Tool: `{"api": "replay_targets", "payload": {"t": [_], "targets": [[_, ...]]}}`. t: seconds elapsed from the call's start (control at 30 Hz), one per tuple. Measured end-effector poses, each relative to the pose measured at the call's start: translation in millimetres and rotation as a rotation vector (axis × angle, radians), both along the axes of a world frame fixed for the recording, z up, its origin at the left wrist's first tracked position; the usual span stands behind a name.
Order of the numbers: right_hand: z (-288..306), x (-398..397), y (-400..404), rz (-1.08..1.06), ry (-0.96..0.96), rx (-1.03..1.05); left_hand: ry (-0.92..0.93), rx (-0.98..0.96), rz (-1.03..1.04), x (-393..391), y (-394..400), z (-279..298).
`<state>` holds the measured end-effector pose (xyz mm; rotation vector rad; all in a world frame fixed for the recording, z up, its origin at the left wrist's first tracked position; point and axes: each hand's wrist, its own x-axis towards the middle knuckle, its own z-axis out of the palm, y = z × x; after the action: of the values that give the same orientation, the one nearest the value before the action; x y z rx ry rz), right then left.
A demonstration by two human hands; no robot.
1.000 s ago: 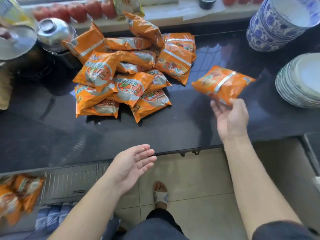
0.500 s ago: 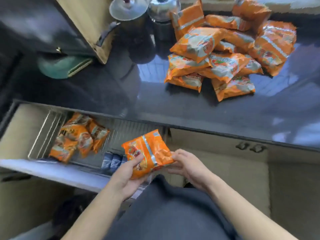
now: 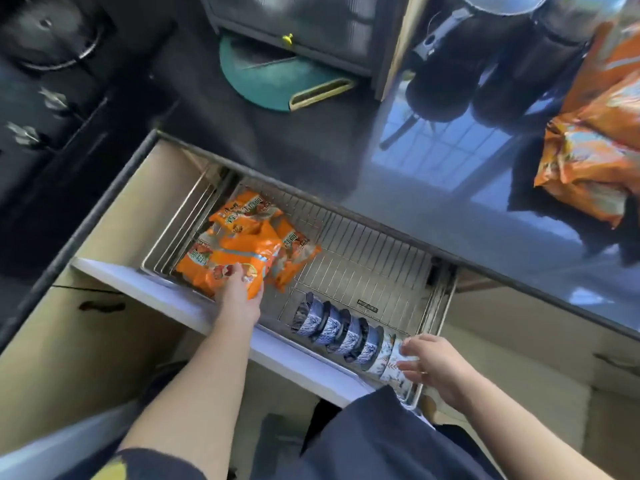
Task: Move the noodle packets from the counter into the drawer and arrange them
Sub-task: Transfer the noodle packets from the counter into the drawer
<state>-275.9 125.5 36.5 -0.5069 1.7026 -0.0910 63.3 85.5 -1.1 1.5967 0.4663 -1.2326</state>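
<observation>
The drawer (image 3: 166,289) stands pulled out below the black counter (image 3: 433,188), with a wire rack inside. Several orange noodle packets (image 3: 256,220) lie heaped at its left end. My left hand (image 3: 239,292) grips the near edge of the top orange packet (image 3: 235,258) as it lies on that heap. My right hand (image 3: 433,365) hovers with spread fingers over the drawer's right front corner, holding nothing. More orange packets (image 3: 588,157) lie piled on the counter at the far right, partly cut off by the frame.
A row of blue-and-white bowls (image 3: 339,330) stands on edge along the drawer's front right. On the counter sit a teal board (image 3: 277,84) under a dark cabinet, and dark pots (image 3: 485,74). A stove (image 3: 45,64) is at the far left.
The packet went from my right hand over the counter to both hands, then down into the drawer. Now only my left hand holds it on the heap; my right hand has let go.
</observation>
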Motion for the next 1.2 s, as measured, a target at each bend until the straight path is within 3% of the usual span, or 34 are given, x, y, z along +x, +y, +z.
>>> {"api": "replay_targets", "payload": {"t": [0.07,0.2,0.47,0.7,0.9,1.2], "targets": [[-3.6,6.4,-4.1,0.053,0.048,-0.03,0.018,0.001,0.022,13.5,-2.3,-29.5],[-1.3,-0.2,-2.7,0.037,0.07,-0.044,0.125,0.209,-0.13,11.0,6.7,-56.3],[41.9,-27.0,0.5,-0.166,0.016,-0.089,0.251,-0.038,-0.475,-77.7,21.3,53.3],[96.8,-104.2,-22.9,-0.4,-0.049,-0.301,0.238,-0.148,-0.652,-163.9,19.6,123.5],[111.8,-205.8,-74.5,-0.661,-0.104,-0.401,0.103,-0.127,-0.634,-217.3,1.8,143.5],[163.0,-307.6,-231.7,-0.582,0.014,-0.644,0.074,-0.125,-0.477,-319.6,7.8,173.3]]}}
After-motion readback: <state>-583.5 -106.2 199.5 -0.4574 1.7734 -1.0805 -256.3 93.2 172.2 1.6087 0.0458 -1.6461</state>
